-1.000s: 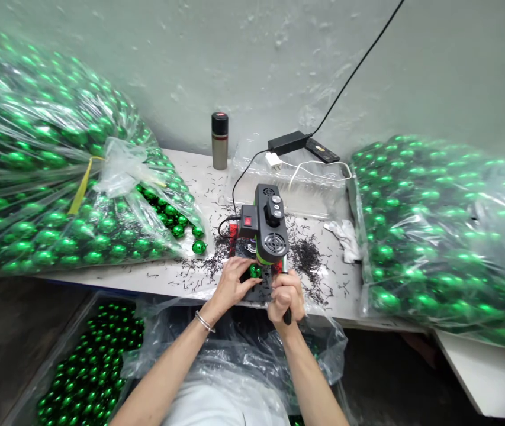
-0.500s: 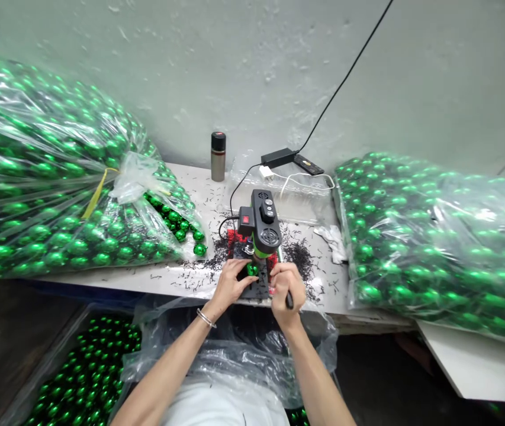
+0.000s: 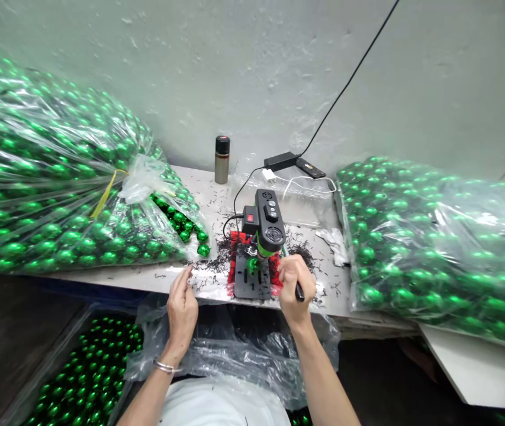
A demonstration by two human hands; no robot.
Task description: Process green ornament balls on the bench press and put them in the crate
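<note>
A small black bench drill press (image 3: 270, 219) with a green collar stands on the table. Under its chuck sits a shiny green ball (image 3: 253, 264), partly hidden, above the slotted black base plate (image 3: 252, 287). My right hand (image 3: 296, 284) is wrapped around the press's feed lever (image 3: 299, 291), whose black end sticks out below the fist. My left hand (image 3: 182, 310) is off the machine at the table's front edge, fingers stretched out and holding nothing visible. Nearest to it, loose green balls (image 3: 203, 249) lie at the mouth of a clear bag (image 3: 79, 195) full of green balls.
Another full bag of green balls (image 3: 425, 236) fills the right side. Black shavings (image 3: 223, 254) litter the table around the press. Behind are a flask (image 3: 222, 160), a power adapter (image 3: 281, 160) and cables. Below the edge are clear plastic sheeting (image 3: 216, 349) and more balls (image 3: 87, 373).
My left hand has let go of the green ball and moved left and down toward the bag. The ball stays under the chuck. My right hand on the lever has shifted slightly right.
</note>
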